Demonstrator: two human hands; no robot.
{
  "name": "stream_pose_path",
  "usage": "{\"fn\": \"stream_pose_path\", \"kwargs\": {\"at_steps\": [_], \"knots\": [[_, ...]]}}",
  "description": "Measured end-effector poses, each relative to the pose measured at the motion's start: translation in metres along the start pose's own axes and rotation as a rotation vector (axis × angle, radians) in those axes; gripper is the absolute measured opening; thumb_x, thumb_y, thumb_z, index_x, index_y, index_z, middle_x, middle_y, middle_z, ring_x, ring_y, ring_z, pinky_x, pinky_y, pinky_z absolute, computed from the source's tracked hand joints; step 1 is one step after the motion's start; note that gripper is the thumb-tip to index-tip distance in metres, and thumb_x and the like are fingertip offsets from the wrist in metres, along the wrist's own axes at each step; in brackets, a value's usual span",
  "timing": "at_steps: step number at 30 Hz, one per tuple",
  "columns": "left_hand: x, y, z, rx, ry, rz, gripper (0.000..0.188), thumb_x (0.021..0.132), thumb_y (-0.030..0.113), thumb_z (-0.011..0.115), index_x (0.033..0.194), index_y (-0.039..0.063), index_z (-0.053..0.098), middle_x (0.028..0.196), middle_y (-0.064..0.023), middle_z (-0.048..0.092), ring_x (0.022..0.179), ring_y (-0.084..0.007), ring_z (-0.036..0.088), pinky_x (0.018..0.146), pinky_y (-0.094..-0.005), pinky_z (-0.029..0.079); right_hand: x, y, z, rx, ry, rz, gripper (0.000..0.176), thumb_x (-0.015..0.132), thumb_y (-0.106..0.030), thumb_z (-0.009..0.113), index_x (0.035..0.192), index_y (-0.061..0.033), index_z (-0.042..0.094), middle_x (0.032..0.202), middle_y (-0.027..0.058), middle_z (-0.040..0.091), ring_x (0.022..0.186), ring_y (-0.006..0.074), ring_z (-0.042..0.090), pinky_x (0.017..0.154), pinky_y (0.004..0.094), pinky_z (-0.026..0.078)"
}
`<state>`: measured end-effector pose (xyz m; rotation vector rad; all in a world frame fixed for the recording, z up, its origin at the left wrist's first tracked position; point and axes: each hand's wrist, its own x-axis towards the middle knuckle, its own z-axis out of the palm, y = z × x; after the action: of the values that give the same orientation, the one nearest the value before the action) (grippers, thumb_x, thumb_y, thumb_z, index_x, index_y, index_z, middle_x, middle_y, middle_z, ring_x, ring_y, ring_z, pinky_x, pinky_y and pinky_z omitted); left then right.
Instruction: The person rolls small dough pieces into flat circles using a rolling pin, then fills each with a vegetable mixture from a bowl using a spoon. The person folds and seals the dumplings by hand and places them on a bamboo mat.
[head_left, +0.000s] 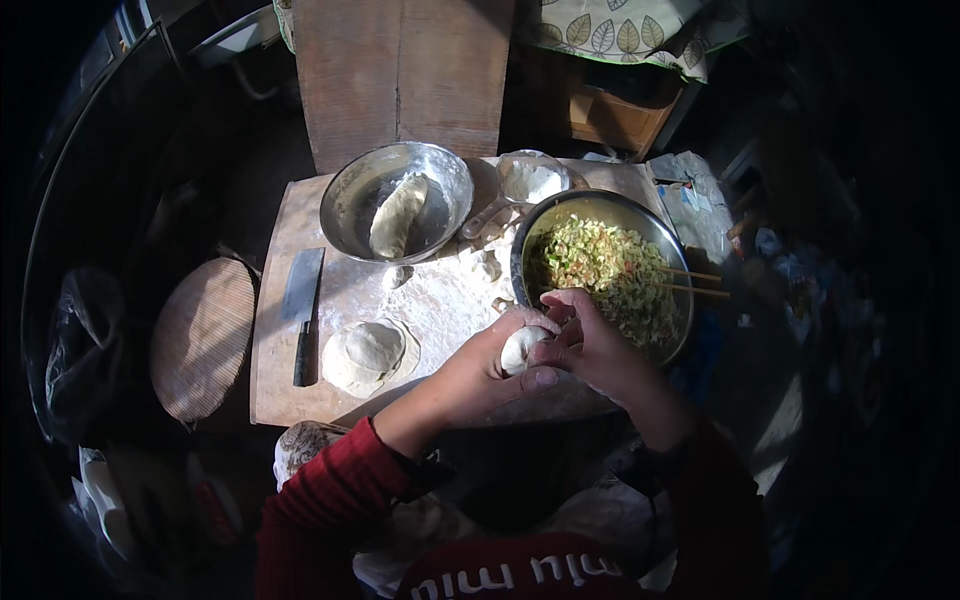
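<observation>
Between my two hands is a small dough bun, held above the front edge of the floured board. My left hand cups it from the left, thumb in front. My right hand has its fingers on the bun's right side; part of the dough is hidden behind them. Just beyond my right hand stands a steel bowl of chopped vegetable filling, with a pair of chopsticks over its right rim. Flat dough wrappers lie stacked to the left of my left hand.
A cleaver lies at the board's left. Behind are a steel basin holding a dough roll and a scoop of flour. Small dough pieces sit mid-board. A round ridged tray is off to the left.
</observation>
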<state>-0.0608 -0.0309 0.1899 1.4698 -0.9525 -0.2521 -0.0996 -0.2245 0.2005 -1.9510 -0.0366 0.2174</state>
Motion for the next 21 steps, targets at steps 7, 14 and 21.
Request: {"fn": "stream_pose_path", "kwargs": {"at_steps": [7,14,21], "knots": [[-0.006,-0.058,-0.017,-0.378,0.189,-0.558,0.039,0.092,0.022,0.068,0.122,0.007,0.048,0.074,0.0001,0.061,0.055,-0.0085,0.051,0.05,-0.0223,0.041,-0.006,-0.01,-0.013,0.259,0.066,0.026,0.047,0.106,-0.031,0.042,0.146,-0.0067,0.038,0.136,0.0091,0.051,0.106,0.0108,0.051,0.09,0.0269,0.042],[-0.026,-0.182,-0.055,0.287,0.06,-0.872,0.041,0.089,0.032,0.069,0.103,-0.003,0.053,0.078,-0.0083,0.062,0.063,-0.0135,0.06,0.046,-0.028,0.046,-0.009,-0.008,-0.036,0.324,0.187,0.006,0.047,0.102,-0.031,0.052,0.139,-0.003,0.043,0.122,0.0102,0.055,0.1,0.0119,0.054,0.082,0.0273,0.045],[-0.024,-0.183,-0.077,1.071,-0.222,-0.457,0.019,0.089,0.027,0.059,0.099,0.013,0.067,0.11,-0.0132,0.059,0.097,-0.0332,0.055,0.089,-0.0434,0.05,-0.01,0.001,-0.051,0.261,0.191,0.043,0.042,0.104,-0.021,0.048,0.142,-0.0048,0.042,0.125,0.0089,0.056,0.1,0.0119,0.053,0.083,0.0264,0.045]]}}
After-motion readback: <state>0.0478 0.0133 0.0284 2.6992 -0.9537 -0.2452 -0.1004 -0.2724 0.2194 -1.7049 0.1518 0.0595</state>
